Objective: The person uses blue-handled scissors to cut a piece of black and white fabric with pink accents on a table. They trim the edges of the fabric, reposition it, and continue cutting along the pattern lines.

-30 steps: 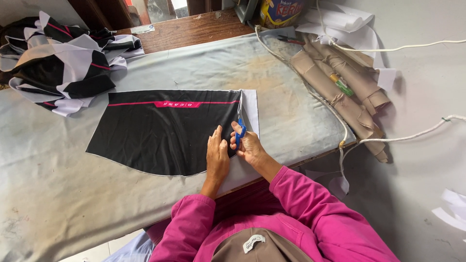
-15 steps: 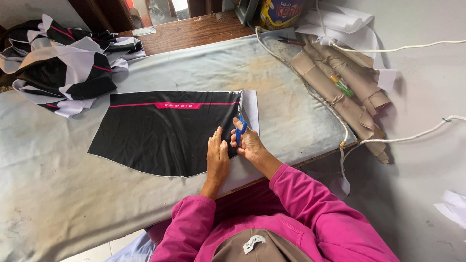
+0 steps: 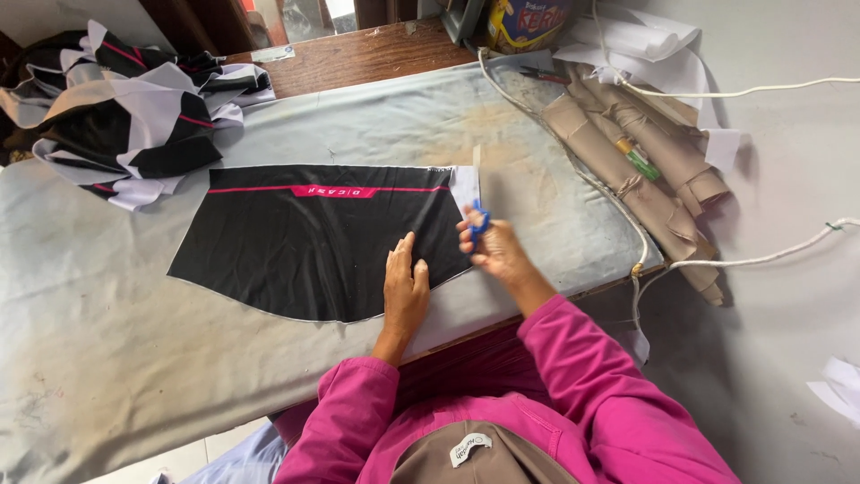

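Flat on the grey padded table (image 3: 107, 358) lies a black fabric panel (image 3: 313, 242) with a pink stripe. Its right edge meets blue-handled scissors (image 3: 478, 220) — gripped by the right hand (image 3: 495, 248), fingers closed through the handles. Beside it, the left hand (image 3: 405, 285) presses open-palmed on the cloth — holding nothing.

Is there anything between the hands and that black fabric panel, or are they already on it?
Nothing visible stands between them. The left hand lies flat on the black fabric panel near its lower right edge. The right hand holds blue-handled scissors at the panel's right edge, beside the white strip there.
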